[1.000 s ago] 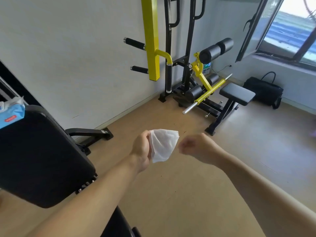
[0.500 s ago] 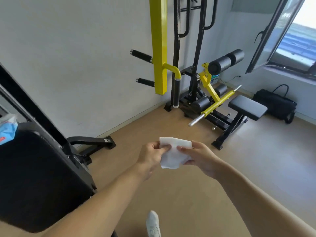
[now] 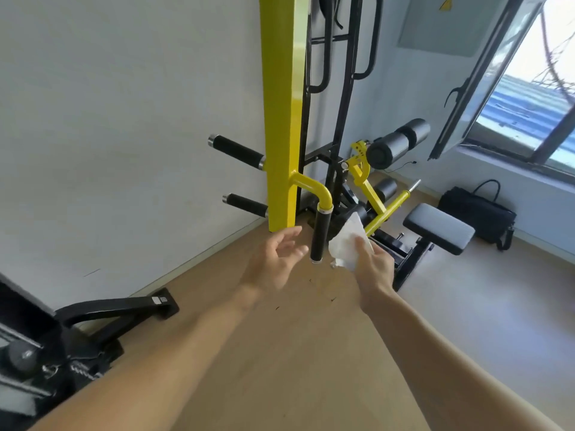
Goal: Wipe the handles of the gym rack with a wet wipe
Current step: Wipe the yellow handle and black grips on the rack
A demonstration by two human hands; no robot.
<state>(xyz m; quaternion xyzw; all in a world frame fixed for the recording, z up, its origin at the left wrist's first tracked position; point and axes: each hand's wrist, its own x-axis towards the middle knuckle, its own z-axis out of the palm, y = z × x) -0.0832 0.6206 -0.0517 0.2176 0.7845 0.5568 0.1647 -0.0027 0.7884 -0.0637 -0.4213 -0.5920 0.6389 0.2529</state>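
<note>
A yellow rack post [image 3: 281, 119] hangs down from the top of the view. From it curves a yellow tube ending in a black downward handle [image 3: 319, 234]. Two more black handles, an upper one [image 3: 238, 151] and a lower one [image 3: 246, 205], stick out to the left of the post. My right hand [image 3: 371, 267] holds a white wet wipe [image 3: 348, 242] spread just right of the downward handle, close to it. Just left of that handle is my left hand [image 3: 277, 259], fingers spread and holding nothing.
Behind the post stand a black frame [image 3: 339, 88] and a yellow-black leg machine with a padded seat [image 3: 438, 227]. A black bag [image 3: 479, 213] lies under the open window [image 3: 510, 88]. Black bench legs [image 3: 102, 312] are at the lower left. The floor is tan.
I have moved closer to the rack. My left hand has let go of the wipe and opened beside the handle. My right hand carried the wipe up to the handle.
</note>
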